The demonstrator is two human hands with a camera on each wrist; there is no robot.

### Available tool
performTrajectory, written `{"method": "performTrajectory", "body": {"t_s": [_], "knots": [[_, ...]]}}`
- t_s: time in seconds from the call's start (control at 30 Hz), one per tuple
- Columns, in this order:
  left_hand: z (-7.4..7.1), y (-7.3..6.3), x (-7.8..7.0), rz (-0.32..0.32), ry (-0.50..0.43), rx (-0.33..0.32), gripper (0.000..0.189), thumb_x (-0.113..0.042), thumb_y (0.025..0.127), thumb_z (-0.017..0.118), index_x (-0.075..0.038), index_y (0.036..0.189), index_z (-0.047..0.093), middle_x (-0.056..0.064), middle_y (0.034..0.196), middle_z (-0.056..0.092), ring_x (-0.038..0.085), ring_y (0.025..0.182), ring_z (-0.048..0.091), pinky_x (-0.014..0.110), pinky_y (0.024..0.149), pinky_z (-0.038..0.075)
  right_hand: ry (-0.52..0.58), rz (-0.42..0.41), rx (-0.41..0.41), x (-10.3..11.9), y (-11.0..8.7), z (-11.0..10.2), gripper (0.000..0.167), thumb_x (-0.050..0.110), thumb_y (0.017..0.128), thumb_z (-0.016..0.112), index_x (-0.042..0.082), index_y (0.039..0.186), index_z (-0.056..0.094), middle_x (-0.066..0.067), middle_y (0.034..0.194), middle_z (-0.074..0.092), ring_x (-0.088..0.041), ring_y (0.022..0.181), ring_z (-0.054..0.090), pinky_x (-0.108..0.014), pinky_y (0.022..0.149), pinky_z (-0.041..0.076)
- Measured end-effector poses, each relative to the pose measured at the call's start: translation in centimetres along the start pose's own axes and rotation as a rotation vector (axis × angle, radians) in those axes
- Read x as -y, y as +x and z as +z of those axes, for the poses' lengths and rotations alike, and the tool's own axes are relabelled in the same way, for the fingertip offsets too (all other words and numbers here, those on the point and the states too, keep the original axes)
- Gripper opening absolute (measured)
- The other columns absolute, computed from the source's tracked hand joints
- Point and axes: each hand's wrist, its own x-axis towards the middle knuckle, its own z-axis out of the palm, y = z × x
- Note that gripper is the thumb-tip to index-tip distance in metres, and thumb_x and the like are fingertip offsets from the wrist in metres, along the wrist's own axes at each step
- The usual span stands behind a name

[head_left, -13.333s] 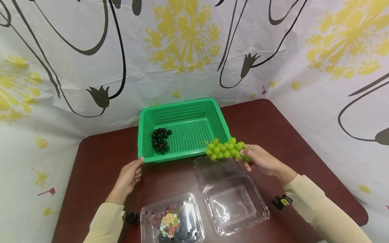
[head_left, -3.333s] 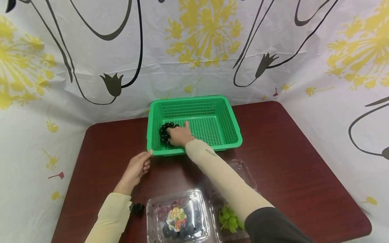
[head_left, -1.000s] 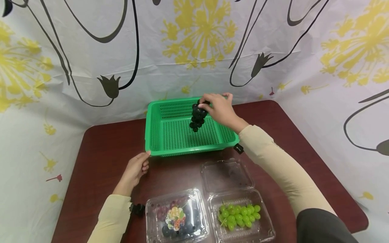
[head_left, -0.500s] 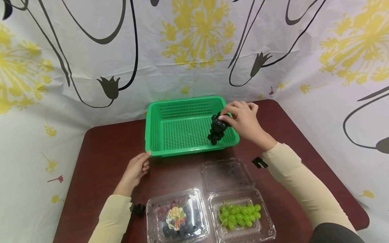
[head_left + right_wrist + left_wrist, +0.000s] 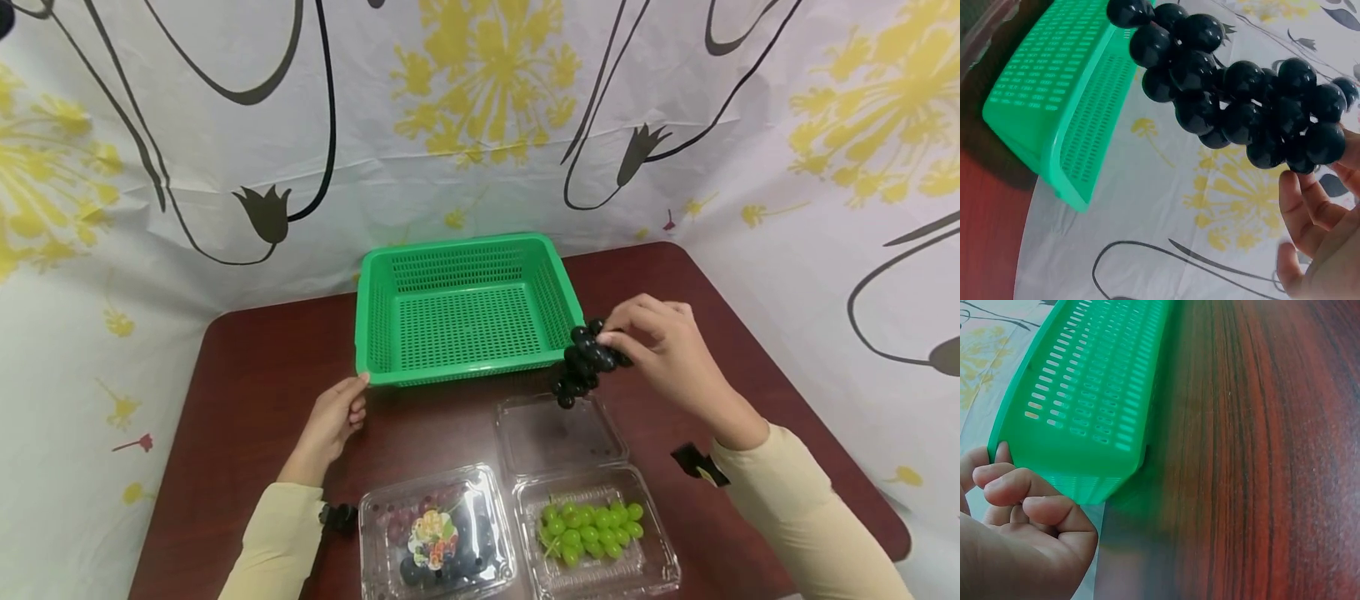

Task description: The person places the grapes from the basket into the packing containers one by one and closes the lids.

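Observation:
A bunch of black grapes (image 5: 581,367) hangs from my right hand (image 5: 667,358), which pinches its upper end beside the basket's front right corner. The right wrist view shows the black grapes (image 5: 1235,100) stretching left from the fingertips. My left hand (image 5: 333,421) pinches the front left corner of the green plastic basket (image 5: 465,368), which has nothing in it. In the left wrist view, thumb and finger of the left hand (image 5: 1035,531) grip the basket rim and the other fingers curl below. Green grapes (image 5: 590,531) lie in an open clear clamshell box (image 5: 652,575) in front.
The clamshell's clear lid (image 5: 558,442) lies folded back toward the basket, under the black grapes in the head view. Left of it stands a closed clear box (image 5: 375,575) with red and dark grapes and a fruit sticker. A patterned cloth wall (image 5: 450,192) borders the dark red table (image 5: 262,358).
Green grapes went from my right hand into the open box. The black grapes were lifted from the basket and have moved right and toward me, past its rim. My left hand stays on the corner.

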Motion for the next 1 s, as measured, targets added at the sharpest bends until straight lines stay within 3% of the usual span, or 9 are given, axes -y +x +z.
{"method": "performTrajectory", "body": {"t_s": [0.17,0.3,0.43,0.73,1.0], "knots": [[-0.1,-0.2,-0.1,0.000,0.009,0.004,0.028,-0.038,0.098,0.055,-0.018,0.079,0.051,-0.008,0.058,0.035,0.006,0.053,0.034,0.022,0.057,0.032,-0.041,-0.049,0.037,0.4,-2.8,-0.7,0.030,-0.002,0.068,0.081,0.021,0.081,0.066,0.011,0.085,0.063,-0.004,0.078,0.053,-0.029,0.079,0.035],[-0.2,-0.4,-0.3,0.003,0.006,0.009,0.026,-0.037,0.098,0.054,-0.017,0.081,0.053,-0.008,0.058,0.035,0.005,0.053,0.034,0.021,0.056,0.032,-0.053,-0.033,0.037,1.1,-5.3,-0.9,0.036,-0.001,0.065,0.082,0.025,0.083,0.066,0.013,0.086,0.063,-0.004,0.080,0.053,-0.023,0.077,0.036],[-0.1,-0.4,-0.4,0.005,0.002,0.018,0.026,-0.036,0.099,0.054,-0.018,0.080,0.053,-0.009,0.058,0.035,0.004,0.052,0.034,0.021,0.056,0.032,0.010,0.015,0.033,1.8,-7.7,-0.8,0.041,-0.005,0.065,0.081,0.027,0.085,0.067,0.014,0.087,0.063,0.002,0.083,0.056,-0.011,0.077,0.041],[0.2,-0.4,-0.4,-0.014,-0.007,0.013,0.028,-0.037,0.098,0.056,-0.018,0.077,0.052,-0.008,0.059,0.036,0.005,0.052,0.034,0.021,0.056,0.032,0.135,0.251,0.051,3.5,-12.9,-0.4,0.036,-0.006,0.074,0.076,0.026,0.087,0.066,0.009,0.096,0.063,0.007,0.091,0.058,-0.007,0.076,0.047],[0.1,-0.5,-0.6,-0.023,0.004,0.016,0.028,-0.039,0.097,0.056,-0.020,0.076,0.052,-0.009,0.060,0.037,0.004,0.052,0.034,0.020,0.055,0.032,0.247,0.504,0.031,4.0,-15.8,-0.2,0.016,0.000,0.085,0.068,0.015,0.087,0.068,0.013,0.099,0.065,0.006,0.088,0.062,-0.014,0.067,0.050]]}}
